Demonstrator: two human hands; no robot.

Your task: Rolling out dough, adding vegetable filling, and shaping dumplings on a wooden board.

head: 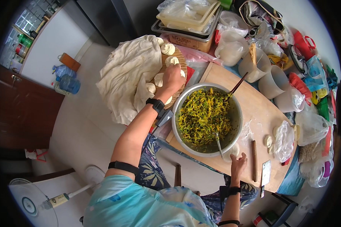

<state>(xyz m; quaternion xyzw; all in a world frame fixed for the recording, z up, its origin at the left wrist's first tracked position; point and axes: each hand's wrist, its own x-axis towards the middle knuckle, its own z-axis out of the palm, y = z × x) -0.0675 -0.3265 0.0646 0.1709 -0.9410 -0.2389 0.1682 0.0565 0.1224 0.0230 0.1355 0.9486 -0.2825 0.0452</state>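
My left hand is at a round wooden board, its fingertips against a pleated dough bun; whether they grip it is hidden. Several more buns, among them one pleated bun, sit around it, partly under a cream cloth. My right hand is over the near table edge with fingers apart, beside a flat dough round. Between my hands stands a metal bowl of chopped yellow-green filling. A metal spoon leans in it, and dark chopsticks rest at its far rim.
On the wooden work board lie a rolling pin, a dough scraper, small dough pieces and a plastic bag. Plastic tubs and bags crowd the far side. Stacked trays stand behind; a fan is at lower left.
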